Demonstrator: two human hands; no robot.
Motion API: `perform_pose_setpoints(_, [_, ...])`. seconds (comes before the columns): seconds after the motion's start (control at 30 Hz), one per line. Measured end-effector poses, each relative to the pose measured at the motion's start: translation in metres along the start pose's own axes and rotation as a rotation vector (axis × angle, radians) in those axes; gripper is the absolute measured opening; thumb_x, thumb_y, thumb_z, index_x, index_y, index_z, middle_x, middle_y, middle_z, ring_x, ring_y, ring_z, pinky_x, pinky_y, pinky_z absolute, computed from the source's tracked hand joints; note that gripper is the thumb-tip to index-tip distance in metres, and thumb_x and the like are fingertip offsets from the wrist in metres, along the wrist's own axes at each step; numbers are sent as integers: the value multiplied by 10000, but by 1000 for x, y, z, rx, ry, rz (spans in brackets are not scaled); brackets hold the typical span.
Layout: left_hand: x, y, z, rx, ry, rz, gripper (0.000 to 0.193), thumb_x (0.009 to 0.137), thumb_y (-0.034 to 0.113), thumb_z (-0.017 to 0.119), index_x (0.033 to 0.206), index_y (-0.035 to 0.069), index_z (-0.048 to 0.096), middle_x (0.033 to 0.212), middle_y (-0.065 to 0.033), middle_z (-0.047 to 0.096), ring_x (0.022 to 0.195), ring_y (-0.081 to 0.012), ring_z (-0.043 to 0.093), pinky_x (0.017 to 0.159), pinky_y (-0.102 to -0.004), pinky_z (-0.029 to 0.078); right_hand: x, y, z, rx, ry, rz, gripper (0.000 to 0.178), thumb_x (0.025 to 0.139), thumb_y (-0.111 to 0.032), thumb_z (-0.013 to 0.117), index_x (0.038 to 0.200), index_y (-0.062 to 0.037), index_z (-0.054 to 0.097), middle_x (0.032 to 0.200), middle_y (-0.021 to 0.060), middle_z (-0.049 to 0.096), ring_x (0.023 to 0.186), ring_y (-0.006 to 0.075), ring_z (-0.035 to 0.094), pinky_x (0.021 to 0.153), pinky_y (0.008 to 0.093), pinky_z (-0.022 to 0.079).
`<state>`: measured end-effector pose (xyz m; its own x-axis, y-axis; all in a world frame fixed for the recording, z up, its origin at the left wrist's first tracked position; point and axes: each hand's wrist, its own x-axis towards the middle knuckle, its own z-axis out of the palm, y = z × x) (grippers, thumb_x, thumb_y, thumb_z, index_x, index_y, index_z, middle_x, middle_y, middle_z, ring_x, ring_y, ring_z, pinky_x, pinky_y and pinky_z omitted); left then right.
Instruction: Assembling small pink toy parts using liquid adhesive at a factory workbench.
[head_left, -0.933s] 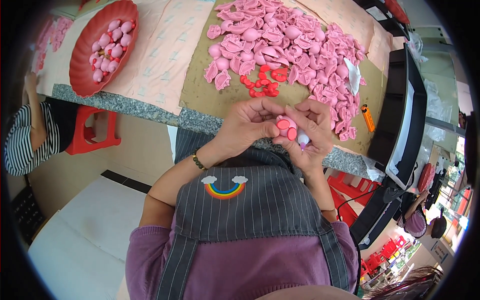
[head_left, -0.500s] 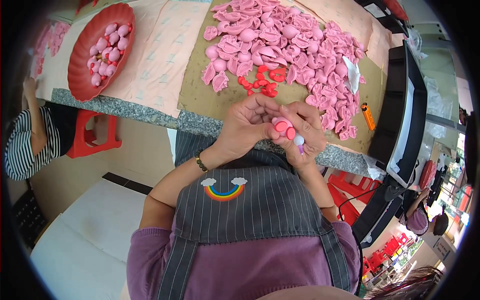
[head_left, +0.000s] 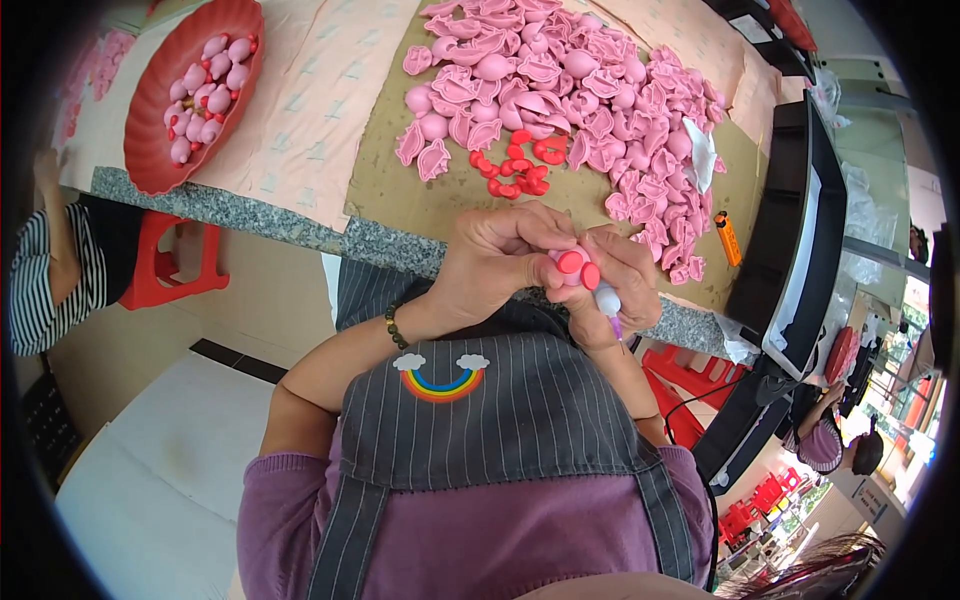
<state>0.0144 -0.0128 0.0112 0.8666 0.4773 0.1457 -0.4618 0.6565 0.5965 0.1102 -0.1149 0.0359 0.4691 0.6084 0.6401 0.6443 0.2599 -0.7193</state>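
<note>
Close above the table's front edge, my two hands meet around a small pink toy piece (head_left: 571, 263) with two red oval parts facing up. My left hand (head_left: 495, 258) pinches it from one side between thumb and fingers. My right hand (head_left: 628, 283) has its fingers closed on the other side of the same piece. A small whitish bottle with a purple tip (head_left: 608, 301) is also tucked in the right hand, its tip pointing down. Just beyond my hands lie loose red parts (head_left: 520, 170). Behind them spreads a heap of pink hollow shell parts (head_left: 580, 85).
At the left stands a red scalloped dish (head_left: 145, 130) with several pink pieces bearing red bits. An orange lighter (head_left: 728, 238) and a white scrap (head_left: 701, 155) lie right of the heap, beside a black tray (head_left: 790, 230). Another person in striped clothing (head_left: 45, 270) is at far left, near a red stool (head_left: 175, 260).
Both hands still hold the pink piece, now slightly lower and further right in view. The whole scene has shifted a little left with the head.
</note>
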Motion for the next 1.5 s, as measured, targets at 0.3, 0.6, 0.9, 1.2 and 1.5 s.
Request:
perform_pose_setpoints(0.3, [7,1,7,77,33,-26,205,727,19,685,913,-15,608,966,-111,555,963,-190,526,833,-305,434,14,-4,-8,-48,58,-50,394,662,-190,777,921,54,609,860,155,591,691,250,600,572,314,482])
perform_pose_setpoints(0.6, [8,-4,6,151,51,-179,193,789,15,571,980,16,539,1071,-87,509,937,-201,518,804,-310,450,10,-1,-23,4,254,-60,342,642,-191,774,847,37,621,807,151,612,688,276,612,567,320,480])
perform_pose_setpoints(0.9, [23,-13,13,72,33,-282,190,837,51,558,1022,32,517,1063,-39,511,904,-132,524,654,-183,441,4,-4,-43,186,318,-21,185,668,-9,639,843,42,608,807,130,565,753,264,576,639,323,457])
perform_pose_setpoints(1.2, [26,-20,35,141,55,-257,138,830,19,539,961,28,495,994,-60,524,881,-155,539,720,-221,469,2,0,-48,193,340,-17,170,679,18,627,846,44,608,798,121,567,738,250,579,629,313,459])
perform_pose_setpoints(1.5, [24,-21,29,167,100,-251,166,801,-40,513,956,19,498,962,-60,519,847,-152,538,710,-218,469,2,0,-44,193,359,-8,184,687,18,626,869,40,617,754,113,561,702,248,586,586,304,456])
